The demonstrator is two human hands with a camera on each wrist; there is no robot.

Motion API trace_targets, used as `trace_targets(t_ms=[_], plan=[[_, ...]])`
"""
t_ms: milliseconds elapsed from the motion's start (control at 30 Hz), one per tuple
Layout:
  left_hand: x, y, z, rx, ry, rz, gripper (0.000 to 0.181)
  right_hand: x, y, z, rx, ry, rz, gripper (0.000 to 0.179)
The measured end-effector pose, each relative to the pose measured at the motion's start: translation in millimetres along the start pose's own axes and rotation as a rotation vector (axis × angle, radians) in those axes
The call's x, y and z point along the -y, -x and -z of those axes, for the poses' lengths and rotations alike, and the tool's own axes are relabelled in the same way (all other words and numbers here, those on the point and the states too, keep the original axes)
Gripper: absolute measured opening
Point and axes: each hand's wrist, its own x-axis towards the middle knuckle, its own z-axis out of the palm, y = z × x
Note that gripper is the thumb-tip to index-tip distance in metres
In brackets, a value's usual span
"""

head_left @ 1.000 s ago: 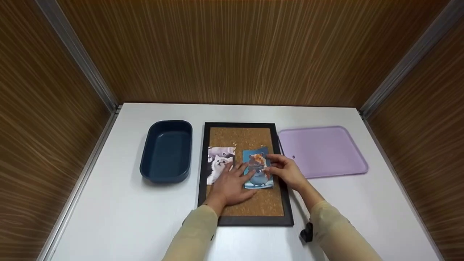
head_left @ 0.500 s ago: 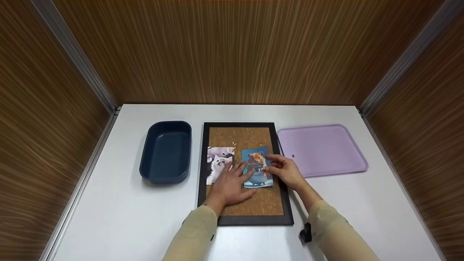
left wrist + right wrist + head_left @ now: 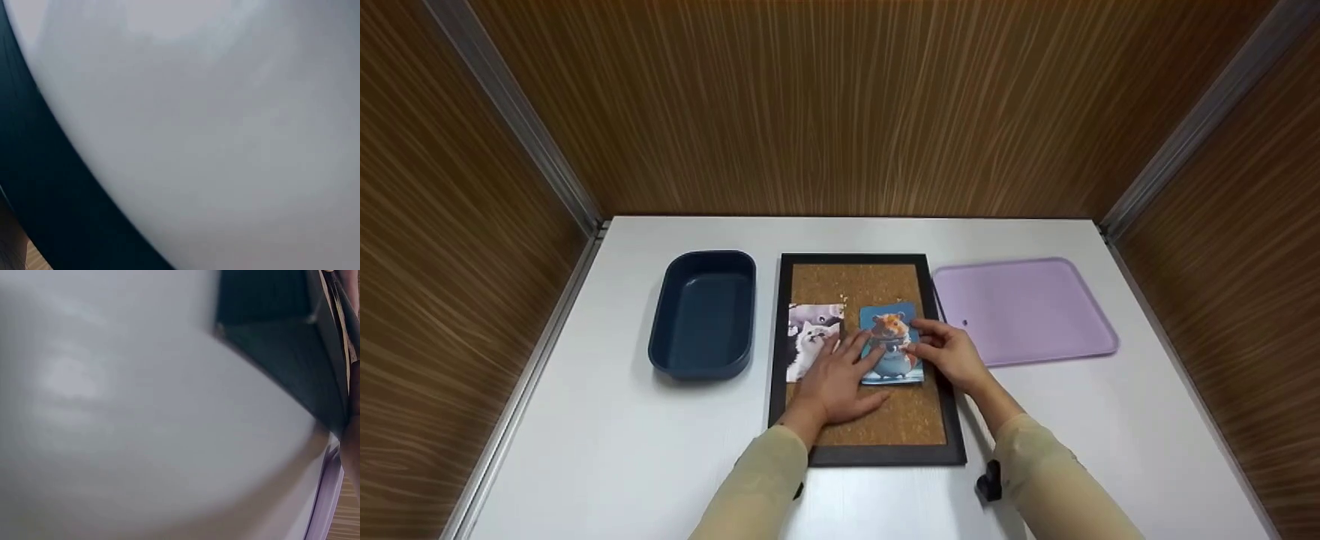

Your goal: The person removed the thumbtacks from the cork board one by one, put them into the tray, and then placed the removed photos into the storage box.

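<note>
A cork board [image 3: 877,283] in a black frame lies on the white table in the head view. My left hand [image 3: 840,384] rests on it with spread fingers, its palm side down between two picture cards. Partly under that hand is a white kitten picture card [image 3: 808,341]. To its right lies a blue hamster picture card [image 3: 894,366], whose left side my left fingertips touch. My right hand [image 3: 954,358] pinches the right edge of the hamster card between thumb and fingers. Both wrist views show mostly table, with the black frame [image 3: 281,343] close by.
A deep navy-blue box [image 3: 703,322] with rounded corners stands left of the board. At right lies a lilac tray [image 3: 1027,311], its left edge close beside the frame. Wood-grain panels [image 3: 840,112] enclose the table at the back and both sides.
The hamster card has shifted slightly upward and left on the board and now sits straighter, its lower edge higher than before. My left hand has hardly moved; the right keeps to the card's edge.
</note>
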Motion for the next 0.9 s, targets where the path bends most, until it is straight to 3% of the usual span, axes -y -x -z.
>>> trace_targets(t_ms=[433, 733, 900], plan=[[-0.6, 2.5, 3.3, -0.05, -0.051, -0.03, 0.081, 2.2, 0.0, -2.6, -0.019, 0.015, 0.003, 0.051], [-4.1, 3.3, 9.1, -0.037, -0.116, -0.042, 0.08, 0.4, -0.9, -1.2, -0.026, 0.044, 0.004, 0.05], [-3.3, 4.1, 13.7, -0.057, -0.111, -0.049, 0.078, 0.3, -2.6, -0.4, -0.036, 0.007, -0.009, 0.051]])
